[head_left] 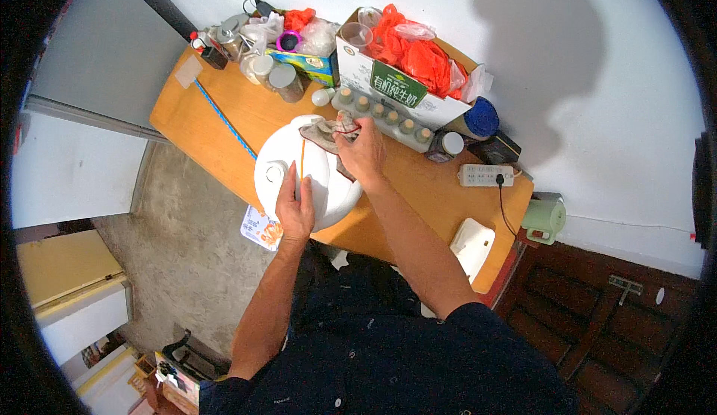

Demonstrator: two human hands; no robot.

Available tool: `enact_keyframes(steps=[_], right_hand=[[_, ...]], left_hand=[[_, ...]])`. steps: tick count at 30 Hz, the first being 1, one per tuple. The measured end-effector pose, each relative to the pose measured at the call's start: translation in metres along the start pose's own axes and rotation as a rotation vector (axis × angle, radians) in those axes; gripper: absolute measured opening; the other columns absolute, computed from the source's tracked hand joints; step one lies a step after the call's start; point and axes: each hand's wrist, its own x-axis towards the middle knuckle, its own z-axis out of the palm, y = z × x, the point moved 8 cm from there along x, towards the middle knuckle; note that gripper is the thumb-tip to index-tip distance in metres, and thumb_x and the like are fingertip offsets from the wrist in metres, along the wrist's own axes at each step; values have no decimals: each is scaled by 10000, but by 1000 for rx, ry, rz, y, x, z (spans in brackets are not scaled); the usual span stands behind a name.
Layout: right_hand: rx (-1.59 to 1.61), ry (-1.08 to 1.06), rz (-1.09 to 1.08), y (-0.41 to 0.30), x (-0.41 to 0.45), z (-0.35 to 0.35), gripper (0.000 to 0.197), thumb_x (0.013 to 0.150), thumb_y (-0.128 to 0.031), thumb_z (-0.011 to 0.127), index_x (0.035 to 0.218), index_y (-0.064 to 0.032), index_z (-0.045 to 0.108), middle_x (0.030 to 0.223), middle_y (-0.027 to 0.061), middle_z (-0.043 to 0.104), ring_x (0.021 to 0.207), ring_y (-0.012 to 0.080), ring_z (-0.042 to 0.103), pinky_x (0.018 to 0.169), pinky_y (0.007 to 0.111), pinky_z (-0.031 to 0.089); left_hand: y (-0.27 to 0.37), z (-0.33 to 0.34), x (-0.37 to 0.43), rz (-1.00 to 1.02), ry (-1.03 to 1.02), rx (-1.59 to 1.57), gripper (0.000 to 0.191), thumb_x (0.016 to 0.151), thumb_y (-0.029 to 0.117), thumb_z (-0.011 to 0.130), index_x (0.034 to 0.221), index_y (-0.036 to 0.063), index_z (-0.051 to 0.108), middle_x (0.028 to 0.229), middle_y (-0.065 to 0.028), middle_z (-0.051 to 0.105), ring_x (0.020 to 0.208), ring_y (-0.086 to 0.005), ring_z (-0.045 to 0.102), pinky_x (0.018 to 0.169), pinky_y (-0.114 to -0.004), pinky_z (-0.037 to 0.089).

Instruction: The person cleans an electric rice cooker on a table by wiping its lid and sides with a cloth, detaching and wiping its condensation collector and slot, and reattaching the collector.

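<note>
A white rounded appliance (330, 191), possibly a rice cooker, is at the near edge of the wooden table, with a round button and an orange line on its top. My left hand (296, 207) grips it from the near side, thumb and fingers on either side of a part of its surface that I cannot make out. A crumpled grey cloth (322, 133) with dark red edging is pinched in my right hand (364, 154). Part of the cloth lies on the appliance's far right side, and another corner hangs below my right hand.
Along the wall stand a milk carton box (358, 67) of red plastic bags, a tray of several corked bottles (392, 126), and jars (285, 81). A power strip (486, 175) and a white plastic cover (473, 247) lie at right. A blue rod (224, 117) crosses the table's left.
</note>
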Motion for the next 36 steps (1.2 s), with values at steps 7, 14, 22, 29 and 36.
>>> enact_keyframes(steps=[7, 14, 22, 29, 36], right_hand=[[629, 17, 358, 119, -10, -6, 618, 895, -204, 825, 1392, 21, 536, 1269, 189, 678, 1167, 305, 659, 1042, 427, 506], [1163, -103, 645, 113, -86, -51, 590, 915, -101, 767, 1443, -31, 512, 1333, 192, 646, 1087, 327, 723, 884, 445, 672], [216, -11, -249, 30, -86, -31, 472, 867, -222, 831, 1262, -28, 660, 1151, 188, 712, 1069, 352, 701, 902, 475, 548], [76, 15, -370, -9, 10, 5, 317, 871, -237, 815, 1041, -11, 672, 1000, 210, 665, 997, 426, 619, 890, 532, 496], [-49, -86, -736, -29, -118, -24, 322, 831, -176, 756, 1097, -6, 695, 1110, 171, 651, 1109, 403, 585, 976, 543, 443]], left_hand=[[3, 5, 5, -37, 2, 25, 490, 1068, 222, 651, 1486, -24, 584, 1367, -251, 689, 1233, -304, 692, 1056, -373, 525], [12, -5, 0, -11, 33, 114, 473, 1065, 227, 639, 1461, -28, 600, 1312, -276, 703, 1191, -355, 714, 1034, -395, 538], [4, 0, 2, 34, 54, 130, 453, 1045, 174, 644, 1446, -34, 612, 1308, -281, 706, 1194, -374, 714, 1034, -403, 539], [14, -2, 5, 30, 31, 131, 452, 1045, 174, 654, 1448, -26, 617, 1265, -273, 722, 1157, -366, 726, 1013, -387, 543], [20, -8, -2, 28, 34, 185, 433, 1074, 169, 578, 1462, -23, 606, 1206, -276, 727, 1105, -371, 727, 989, -400, 546]])
